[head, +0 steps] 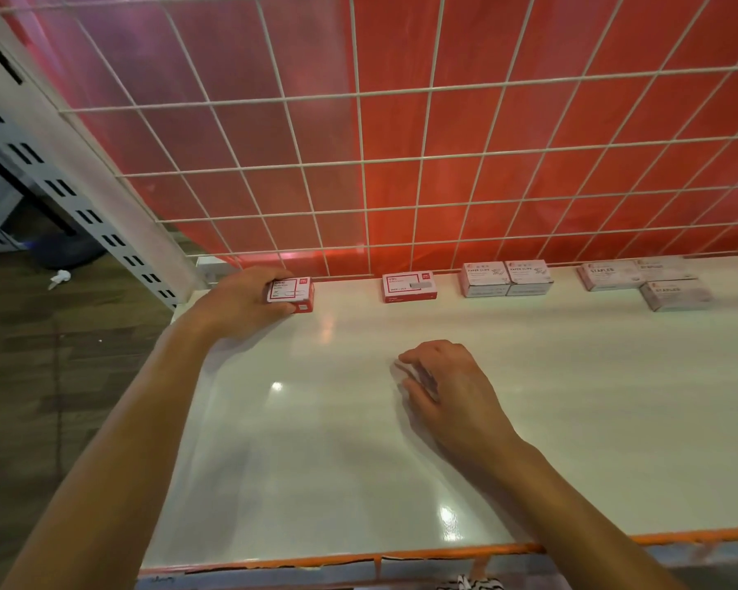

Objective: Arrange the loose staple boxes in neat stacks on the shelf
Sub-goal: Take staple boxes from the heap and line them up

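Head view, contents of one shelf level.

- Shelf (316, 440): white and glossy, with an orange strip (444, 550) along its front edge.
- Wire grid (401, 163): white, upright at the back of the shelf, with a red sheet (529, 100) behind it.
- Red box (291, 290): lies at the back left corner of the shelf, close to the grid. The left hand (243, 298) grips it, with fingers (273, 275) curled over the far side and the thumb on the near side.
- Second red box (409, 286): lies flat at the back edge, well apart from the first and to its right, untouched.
- Two boxes marked PAPER CLIPS (505, 279): side by side and touching, further right along the back.
- Three pale boxes marked STAPLES (610, 275): at the far right. Two sit side by side at the back, and one sits just in front of the right-hand one.
- Right hand (448, 385): near the middle of the shelf, palm down. Its fingers are loosely bent with the tips on the surface, and it grasps nothing.
- Slotted post (60, 163): grey metal, at the left end of the shelf.
- Wooden floor (60, 376): below left, with a small white scrap (58, 278) lying on it.
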Motion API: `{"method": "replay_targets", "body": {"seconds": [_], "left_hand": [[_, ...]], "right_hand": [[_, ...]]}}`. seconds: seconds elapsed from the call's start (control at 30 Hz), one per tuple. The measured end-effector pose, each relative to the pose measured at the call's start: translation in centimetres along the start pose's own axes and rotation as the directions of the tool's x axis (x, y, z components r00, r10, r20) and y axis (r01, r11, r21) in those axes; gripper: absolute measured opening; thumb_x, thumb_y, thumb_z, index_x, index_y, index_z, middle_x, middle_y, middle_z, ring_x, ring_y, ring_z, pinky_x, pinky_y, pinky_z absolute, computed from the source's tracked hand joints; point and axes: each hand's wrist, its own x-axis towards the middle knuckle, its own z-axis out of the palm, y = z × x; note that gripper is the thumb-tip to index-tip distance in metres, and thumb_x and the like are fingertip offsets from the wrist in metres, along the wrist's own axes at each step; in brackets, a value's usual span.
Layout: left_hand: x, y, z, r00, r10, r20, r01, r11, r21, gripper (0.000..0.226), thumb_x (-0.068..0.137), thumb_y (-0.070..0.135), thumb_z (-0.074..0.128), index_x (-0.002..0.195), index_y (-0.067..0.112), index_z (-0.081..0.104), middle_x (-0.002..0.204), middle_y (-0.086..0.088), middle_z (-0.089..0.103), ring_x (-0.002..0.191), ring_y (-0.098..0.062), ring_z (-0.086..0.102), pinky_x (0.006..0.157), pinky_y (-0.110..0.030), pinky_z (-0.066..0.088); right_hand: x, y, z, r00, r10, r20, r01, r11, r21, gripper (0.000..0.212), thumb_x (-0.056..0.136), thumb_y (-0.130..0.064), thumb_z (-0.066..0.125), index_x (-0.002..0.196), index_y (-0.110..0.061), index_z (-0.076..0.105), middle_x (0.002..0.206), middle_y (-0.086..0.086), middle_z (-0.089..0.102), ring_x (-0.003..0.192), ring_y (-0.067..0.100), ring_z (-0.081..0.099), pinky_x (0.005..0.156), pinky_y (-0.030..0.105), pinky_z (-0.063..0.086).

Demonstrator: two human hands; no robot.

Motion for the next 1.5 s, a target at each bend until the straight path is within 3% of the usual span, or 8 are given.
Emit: {"method": "replay_targets", "body": {"seconds": [0.5,1.0,1.17,1.37,1.5], "left_hand": [[1.1,-0.9,-0.5,0.997,-0.059,0.044,0.055,0.995,0.079,0.052,0.082,0.028,0.074,0.129,0.027,0.052,0.112,0.011,0.057,0.100,-0.011,0.052,0.087,-0.023,0.038],[0.2,-0.1,-0.4,0.999,-0.037,-0.020,0.038,0.996,0.084,0.048,0.080,0.025,0.075,0.125,0.026,0.057,0.115,0.008,0.062,0.100,-0.010,0.054,0.085,-0.021,0.037],[-0.6,0.7,0.7,0.987,-0.033,-0.156,0.043,0.997,0.065,0.054,0.074,0.027,0.077,0.124,0.024,0.058,0.118,0.002,0.060,0.105,-0.016,0.054,0.086,-0.026,0.040],[-2.0,4.5,3.9,0.948,0.103,-0.302,-0.072,0.991,0.112,0.056,0.078,0.026,0.078,0.128,0.013,0.057,0.125,-0.011,0.059,0.116,-0.030,0.052,0.098,-0.037,0.040],[-3.2,8.1,6.3,0.950,0.149,-0.276,-0.113,0.983,0.142,0.054,0.083,0.026,0.072,0.131,0.009,0.054,0.131,-0.011,0.055,0.123,-0.031,0.047,0.104,-0.036,0.033]], "right_hand": [[0.0,-0.3,-0.1,1.000,0.009,0.001,-0.009,1.000,-0.020,0.026,0.093,-0.024,0.055,0.118,-0.023,0.062,0.115,-0.008,0.057,0.106,0.004,0.043,0.086,0.011,0.028],[-0.3,-0.2,-0.2,1.000,0.002,0.029,-0.002,1.000,-0.013,0.027,0.093,-0.025,0.055,0.119,-0.023,0.060,0.116,-0.010,0.056,0.108,0.004,0.043,0.089,0.011,0.029],[-0.2,-0.1,-0.4,0.999,0.004,0.040,-0.003,1.000,-0.008,0.026,0.093,-0.025,0.055,0.119,-0.023,0.061,0.117,-0.009,0.056,0.109,0.005,0.043,0.089,0.013,0.031],[-0.3,0.3,-1.4,0.999,0.012,0.035,-0.010,0.999,-0.037,0.027,0.094,-0.026,0.054,0.120,-0.021,0.060,0.120,-0.006,0.057,0.111,0.010,0.045,0.090,0.014,0.029],[-0.3,0.7,-2.4,1.000,0.001,0.017,0.000,0.994,-0.105,0.028,0.094,-0.025,0.053,0.120,-0.018,0.060,0.122,-0.002,0.059,0.112,0.015,0.046,0.092,0.019,0.032]]}}
